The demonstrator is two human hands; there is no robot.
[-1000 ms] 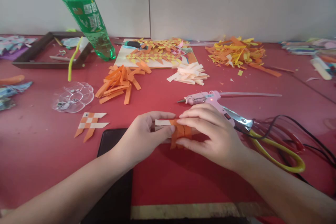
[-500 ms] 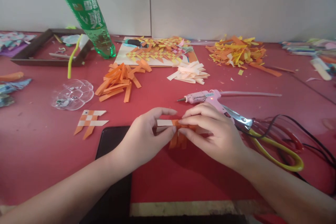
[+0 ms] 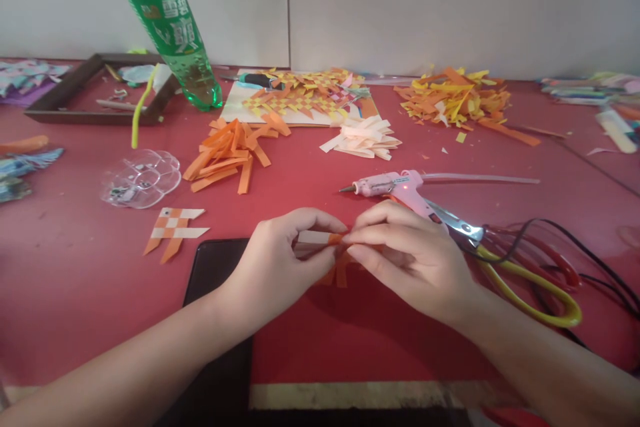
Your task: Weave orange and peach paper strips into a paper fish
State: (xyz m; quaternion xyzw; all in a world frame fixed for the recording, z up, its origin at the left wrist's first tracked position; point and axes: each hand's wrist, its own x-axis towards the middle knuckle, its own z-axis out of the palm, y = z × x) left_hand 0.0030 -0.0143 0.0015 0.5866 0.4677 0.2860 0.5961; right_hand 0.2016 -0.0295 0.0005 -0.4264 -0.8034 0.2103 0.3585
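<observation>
We pinch the weave (image 3: 334, 239) between the fingers of our left hand (image 3: 285, 257) and right hand (image 3: 413, 257), above the bench (image 3: 375, 347); uneven tugging could loosen it; the glue gun (image 3: 383, 185) lies near; if hot, it could burn a knuckle

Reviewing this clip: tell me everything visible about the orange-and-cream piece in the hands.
The orange-and-cream piece looks like flat paper strips folded or woven together. A pale strip sticks out to the left, within the curve of the left hand; orange ends point down toward the viewer. Left hand and right hand both pinch it, seemingly just above the red table. The right hand hides much of it, so its full shape cannot be told.
</observation>
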